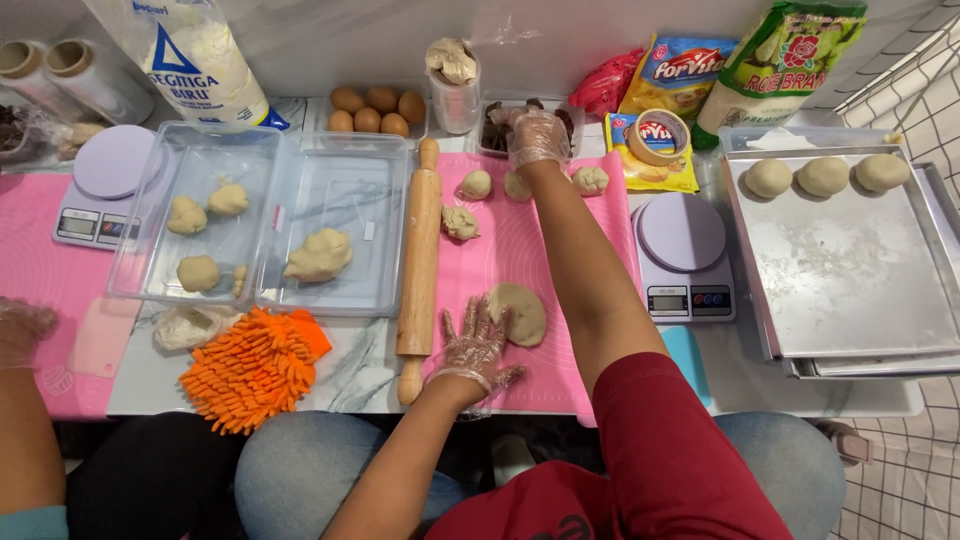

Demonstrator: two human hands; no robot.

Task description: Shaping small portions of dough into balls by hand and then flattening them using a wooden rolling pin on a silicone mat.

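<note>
My left hand point(478, 345), in a thin clear plastic glove, lies flat and open on the pink mat point(570, 260), its fingers on the left edge of a flattened disc of pale dough point(523, 313). My right hand point(536, 135), also gloved, reaches to the far edge of the mat and into a small clear tub of dark filling point(497, 128). Whether its fingers hold any filling cannot be seen. Several small dough pieces point(475, 184) lie on the mat near that hand. A wooden rolling pin point(419, 265) lies along the mat's left edge.
Two clear tubs point(330, 170) with dough lumps stand at left, an orange mitt point(255, 365) before them. A kitchen scale point(683, 260) and a metal tray point(850, 270) with three dough balls sit at right. Eggs, bags and a second scale line the back. Another person's gloved hand point(22, 325) is at far left.
</note>
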